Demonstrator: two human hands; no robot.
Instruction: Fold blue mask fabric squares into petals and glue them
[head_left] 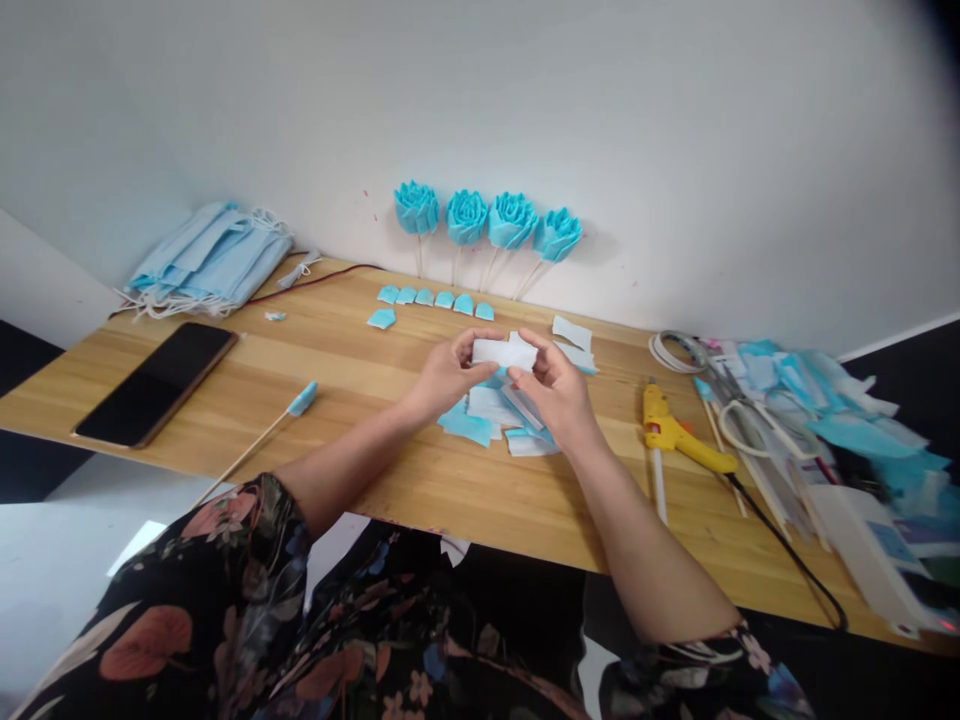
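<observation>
Whatever is printed on the white box (862,560) at your far right is too blurred to read. Four blue flowers (467,218) on thin sticks lean against the wall (480,90). In front of them you have six small blue petals (444,300) in a row, and a seventh (382,318) just nearer to you. Your left hand (448,377) and right hand (559,385) together pinch one white strip (502,354) between thumbs and fingers, above a heap of blue and white pieces (491,405) that overlap too much to count. Two white scraps (571,332) lie just beyond your right hand. To your left are one phone (157,385), one blue-tipped stick (247,453) reaching past the table (352,365) edge, and one stack of masks (210,255), too layered to count. To your right lies one yellow glue gun (664,425).
</observation>
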